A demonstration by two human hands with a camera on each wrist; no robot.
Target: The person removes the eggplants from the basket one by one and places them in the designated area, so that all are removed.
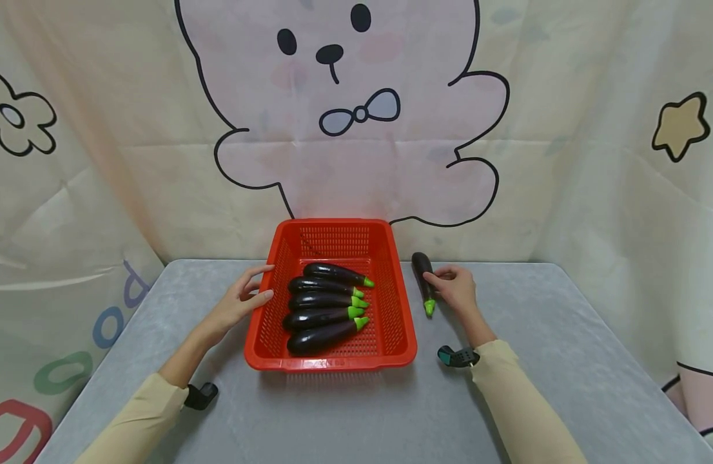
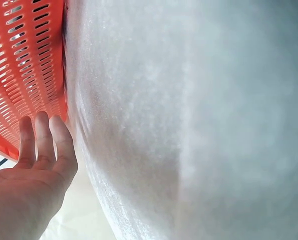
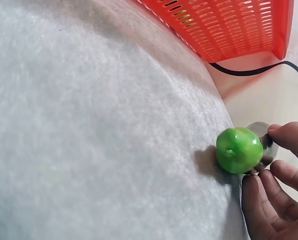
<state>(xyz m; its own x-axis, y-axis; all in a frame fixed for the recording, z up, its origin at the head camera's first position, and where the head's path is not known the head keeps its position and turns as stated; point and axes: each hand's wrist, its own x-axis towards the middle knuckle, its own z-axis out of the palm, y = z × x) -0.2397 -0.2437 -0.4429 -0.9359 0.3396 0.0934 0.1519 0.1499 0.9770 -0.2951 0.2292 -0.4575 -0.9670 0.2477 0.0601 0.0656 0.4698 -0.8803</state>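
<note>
- Closest to the right fingers is the single eggplant [image 1: 423,283]. The thumb and fingertips of the right hand [image 1: 456,290] are clamped on its dark body, the thumb opposite the other fingers. Its green cap [image 1: 429,308] points toward the person; I cannot tell if its underside is touching the table [image 1: 507,309].
- For a good hold, I think the pads should press evenly on both sides near the middle, because the skin looks smooth and could slide or roll. Squeezing the cap would probably be less secure.
- Left of the right fingers, just beside the eggplant, is the red basket [image 1: 333,365].
- At the opposite side of the basket, the left hand [image 1: 238,301] has its fingers a little apart and loosely bent, with the tips at the side wall. A light, steady touch there should be enough to prevent sliding.
- Farther left of the right fingers, inside the basket, five eggplants [image 1: 318,319] lie in a row, caps toward the right hand.
</note>
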